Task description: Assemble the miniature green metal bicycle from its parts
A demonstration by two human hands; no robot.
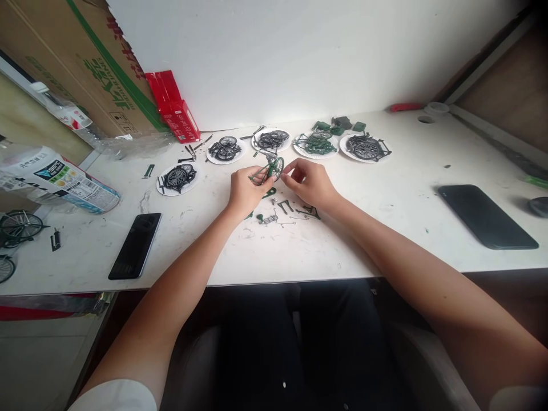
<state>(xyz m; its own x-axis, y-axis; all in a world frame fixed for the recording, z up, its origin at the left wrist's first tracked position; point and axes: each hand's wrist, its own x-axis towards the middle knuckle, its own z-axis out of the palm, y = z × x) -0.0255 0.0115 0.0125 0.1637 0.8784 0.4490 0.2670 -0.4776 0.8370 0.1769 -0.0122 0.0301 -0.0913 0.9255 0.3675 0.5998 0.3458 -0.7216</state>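
My left hand (251,187) is closed around a small green model bicycle (274,166), held just above the table with a spoked wheel toward the right. Fingers curled and pinched, my right hand (309,180) meets the wheel's right edge; what lies between its fingertips is too small to make out. Below the hands lie loose green parts: a fork-shaped piece (285,206), a bracket-like piece (309,212) partly under my right hand, and a green saddle-like piece (260,218). A small grey rack-like part (270,219) rests beside them.
Paper plates with model bicycle parts stand behind the hands, including a left plate (159,187) and a right plate (345,149). A phone (135,245) lies left, a black slab (488,217) right. A red box (182,120), cardboard carton (85,63) and printed container (64,177) stand left.
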